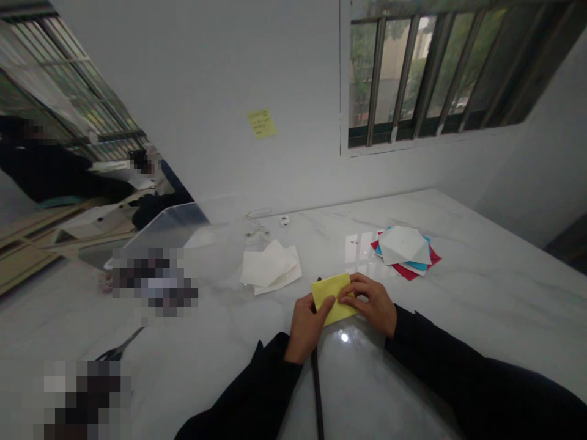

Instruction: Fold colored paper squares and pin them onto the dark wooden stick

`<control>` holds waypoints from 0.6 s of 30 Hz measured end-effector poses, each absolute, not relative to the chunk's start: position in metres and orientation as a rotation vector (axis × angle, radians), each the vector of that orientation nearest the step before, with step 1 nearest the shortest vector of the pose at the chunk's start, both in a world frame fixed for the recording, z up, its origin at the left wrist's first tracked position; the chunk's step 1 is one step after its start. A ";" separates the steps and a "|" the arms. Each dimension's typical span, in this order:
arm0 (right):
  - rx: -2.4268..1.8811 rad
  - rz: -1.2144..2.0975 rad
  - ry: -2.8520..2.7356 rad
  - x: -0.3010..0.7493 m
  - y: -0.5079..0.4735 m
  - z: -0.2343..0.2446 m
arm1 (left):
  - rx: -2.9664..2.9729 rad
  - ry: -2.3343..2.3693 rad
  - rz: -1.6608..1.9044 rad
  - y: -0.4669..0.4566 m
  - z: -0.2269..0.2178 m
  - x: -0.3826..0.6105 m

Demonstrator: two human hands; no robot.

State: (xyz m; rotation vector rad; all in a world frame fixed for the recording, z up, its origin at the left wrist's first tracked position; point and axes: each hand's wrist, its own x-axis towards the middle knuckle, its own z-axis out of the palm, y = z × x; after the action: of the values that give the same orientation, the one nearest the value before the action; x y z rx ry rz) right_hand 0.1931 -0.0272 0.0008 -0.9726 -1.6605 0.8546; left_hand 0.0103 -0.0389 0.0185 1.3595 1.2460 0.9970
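Above the marble-look table [458, 366], a yellow sheet of paper [332, 291] is held between both hands, and it looks folded. My left hand [308, 324] grips its left side, thumb lying across the front. On the opposite side, my right hand [370, 300] pinches the paper near its right edge, thumb and fingers bent. Beneath my left hand runs a thin dark rod [316, 391], partly hidden by the paper and hand.
White paper pieces [270, 266] lie left of the hands. A red, blue and white paper stack [404, 247] sits to the right. Near the wall are a small white box [284, 220] and a thin cord [257, 226]. A yellow note [262, 123] sticks to the wall. People sit at far left.
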 end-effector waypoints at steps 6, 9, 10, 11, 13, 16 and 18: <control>-0.967 0.842 -1.672 0.192 -0.030 0.004 | 1.299 1.199 0.999 -0.038 0.016 0.011; -0.985 0.850 -1.654 0.191 -0.031 0.005 | 1.271 1.166 0.997 -0.038 0.016 0.012; -0.990 0.853 -1.650 0.191 -0.031 0.005 | 1.265 1.157 0.997 -0.038 0.016 0.012; -0.995 0.856 -1.644 0.191 -0.031 0.005 | 1.259 1.151 0.997 -0.038 0.017 0.012; -1.007 0.875 -1.630 0.192 -0.032 0.006 | 1.251 1.137 0.998 -0.039 0.018 0.012; -1.050 0.962 -1.582 0.191 -0.033 0.006 | 1.239 1.105 1.009 -0.039 0.020 0.012; -1.068 1.074 -1.515 0.190 -0.035 0.006 | 1.236 1.093 1.013 -0.040 0.020 0.013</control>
State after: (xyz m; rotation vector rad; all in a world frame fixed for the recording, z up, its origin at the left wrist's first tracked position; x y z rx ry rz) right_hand 0.1898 -0.0350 0.0056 -1.0685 -1.5147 1.0743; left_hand 0.0126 -0.0396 0.0202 1.2361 1.0931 1.0130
